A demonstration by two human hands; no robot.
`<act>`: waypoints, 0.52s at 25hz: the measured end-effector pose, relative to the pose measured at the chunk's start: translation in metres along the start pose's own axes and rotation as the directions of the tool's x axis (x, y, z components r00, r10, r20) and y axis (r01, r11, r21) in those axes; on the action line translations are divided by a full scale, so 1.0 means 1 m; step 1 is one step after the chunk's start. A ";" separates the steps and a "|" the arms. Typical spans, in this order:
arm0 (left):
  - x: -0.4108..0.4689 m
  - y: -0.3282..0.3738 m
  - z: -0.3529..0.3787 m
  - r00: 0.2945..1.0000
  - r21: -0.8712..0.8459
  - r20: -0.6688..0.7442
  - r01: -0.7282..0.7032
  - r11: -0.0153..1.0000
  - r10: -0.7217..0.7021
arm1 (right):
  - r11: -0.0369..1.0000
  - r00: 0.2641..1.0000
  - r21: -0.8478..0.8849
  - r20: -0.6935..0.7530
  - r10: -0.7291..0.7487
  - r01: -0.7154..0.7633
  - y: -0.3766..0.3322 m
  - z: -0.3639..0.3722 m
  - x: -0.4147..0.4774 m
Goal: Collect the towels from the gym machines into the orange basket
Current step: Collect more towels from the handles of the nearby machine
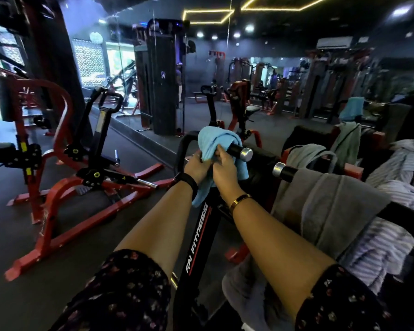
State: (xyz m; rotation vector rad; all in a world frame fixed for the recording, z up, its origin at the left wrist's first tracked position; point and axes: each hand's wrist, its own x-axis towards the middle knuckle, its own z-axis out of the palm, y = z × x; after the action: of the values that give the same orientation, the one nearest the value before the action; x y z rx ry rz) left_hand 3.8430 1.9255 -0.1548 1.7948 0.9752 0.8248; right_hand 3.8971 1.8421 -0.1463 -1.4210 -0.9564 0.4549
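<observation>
Head view: both hands' fingers (219,151) pinch the soft, light blue terry towel (215,142) bunched over the black handlebar (234,149); it should lift easily.

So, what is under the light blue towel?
The light blue towel lies over a black handle bar, whose chrome end sticks out. Both hands grip the towel. The bar beneath is covered.

A wall mirror (167,75) stood behind a black weight stack (161,91). An air conditioner (334,42) hung near yellow ceiling light strips (208,16).
</observation>
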 end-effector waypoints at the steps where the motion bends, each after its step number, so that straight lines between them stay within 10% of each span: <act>1: -0.009 0.009 -0.003 0.999 -0.016 -0.037 0.004 1.000 -0.004 | 0.998 0.999 -0.059 -0.028 -0.036 0.034 0.000 -0.002 -0.001; 8: -0.050 0.018 -0.043 0.981 -0.566 -0.181 -0.162 0.808 0.069 | 0.697 0.949 -0.683 -0.021 -0.316 0.217 -0.014 -0.011 0.002; 13: -0.036 0.017 -0.067 0.971 -0.783 -0.238 -0.207 0.587 0.026 | 0.756 0.930 -0.551 0.116 -0.349 0.353 -0.031 0.013 -0.009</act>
State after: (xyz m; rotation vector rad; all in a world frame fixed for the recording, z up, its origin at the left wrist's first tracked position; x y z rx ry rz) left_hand 3.7741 1.9157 -0.1193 0.9759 0.4445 1.3008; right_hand 3.8739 1.8390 -0.1210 -1.7082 -1.4086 -0.1319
